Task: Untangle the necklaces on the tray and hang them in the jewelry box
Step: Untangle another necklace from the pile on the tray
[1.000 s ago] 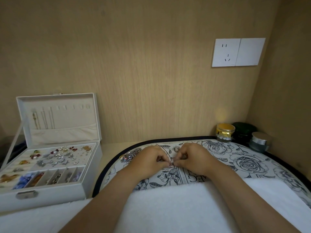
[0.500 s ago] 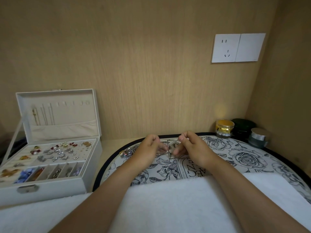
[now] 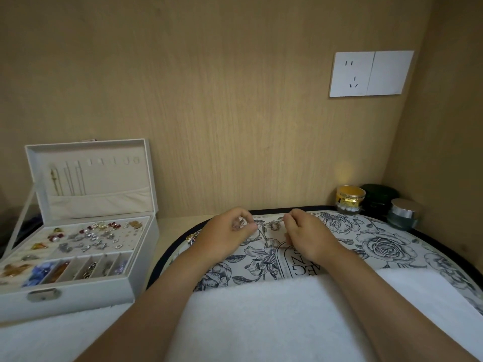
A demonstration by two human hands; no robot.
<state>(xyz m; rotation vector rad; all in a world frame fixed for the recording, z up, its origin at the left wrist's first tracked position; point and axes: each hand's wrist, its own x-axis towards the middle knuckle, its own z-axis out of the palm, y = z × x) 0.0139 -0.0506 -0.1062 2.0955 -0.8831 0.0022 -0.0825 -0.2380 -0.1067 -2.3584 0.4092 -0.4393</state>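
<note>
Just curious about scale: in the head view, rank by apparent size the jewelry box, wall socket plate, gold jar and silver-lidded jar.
1. jewelry box
2. wall socket plate
3. gold jar and silver-lidded jar: too alike to rank.

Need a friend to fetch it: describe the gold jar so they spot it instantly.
Find the white wall socket; below it, in the right corner behind the floral tray, stand three jars. The gold jar is the leftmost. Unlike the dark green jar and the silver-lidded jar, it is shiny yellow with white beads round its base.
</note>
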